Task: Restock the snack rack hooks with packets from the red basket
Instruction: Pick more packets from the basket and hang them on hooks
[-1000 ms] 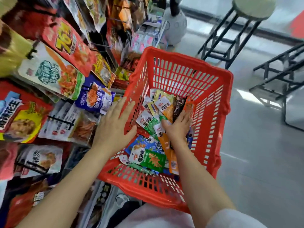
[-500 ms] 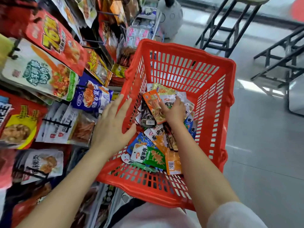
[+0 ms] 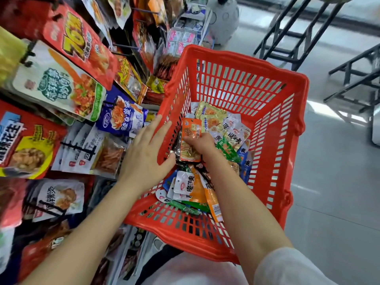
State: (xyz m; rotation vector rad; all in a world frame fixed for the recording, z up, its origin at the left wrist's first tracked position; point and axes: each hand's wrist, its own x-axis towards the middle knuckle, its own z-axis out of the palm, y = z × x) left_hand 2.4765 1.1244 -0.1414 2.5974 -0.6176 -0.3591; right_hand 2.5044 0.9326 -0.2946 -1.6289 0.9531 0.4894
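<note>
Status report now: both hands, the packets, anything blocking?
Left hand flat against red basket side wall, steadying. Right hand inside basket, grip on orange packet. Rack hooks beside basket, nothing blocking.

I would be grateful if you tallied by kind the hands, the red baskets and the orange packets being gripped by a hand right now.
Hands: 2, the left hand and the right hand
Red basket: 1
Orange packet gripped by the right hand: 1
Total: 4
</note>
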